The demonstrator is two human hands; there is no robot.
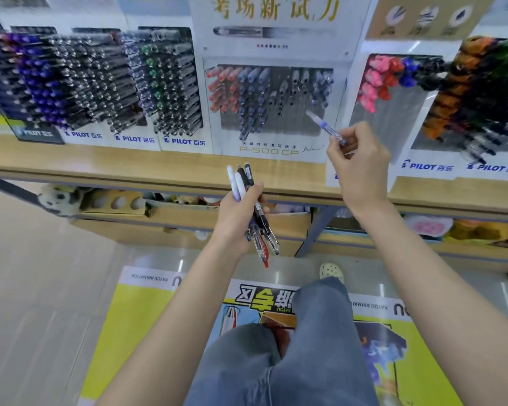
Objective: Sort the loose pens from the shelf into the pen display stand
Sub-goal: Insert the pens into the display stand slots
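R hand (359, 159): fingers (339, 142) pinched together on the lower end of one clear pen w/ blue trim (324, 127). Pen slants up and to the left from the grip, its free tip just in front of the lower right part of the P-500 display stand (272, 102), over a gap in the rows near the blue-capped pens. Can't tell if the tip touches the stand. Wrist and bare forearm run down and to the right, out of the picture's lower edge.

L hand (236, 218): fingers curled shut round a bundle of loose pens (251, 206), approx 4-5, count unclear. Caps (white, lilac, black) stick up above the thumb side; clear barrels and one red tip poke out below the palm. Bundle sits in front of the shelf edge (159, 178), lower than and well to the left of the single pen. L forearm drops toward the bottom left.

Stand itself: red pens at left, blue next, a sparse patch of clear ones at centre and right, many slots bare. It stands on the wooden shelf, btwn other Pilot racks (106, 83) packed w/ purple, black and green pens on the left and a rack of pink, red and orange ones (408, 83) on the right. A pen poster (276, 22) hangs above the stand.

Below the shelf: a lower tier w/ plush toys (57, 199) and boxes. Further down, jeans (291, 347), a pale clog (332, 271) and a yellow floor sticker (135, 317)
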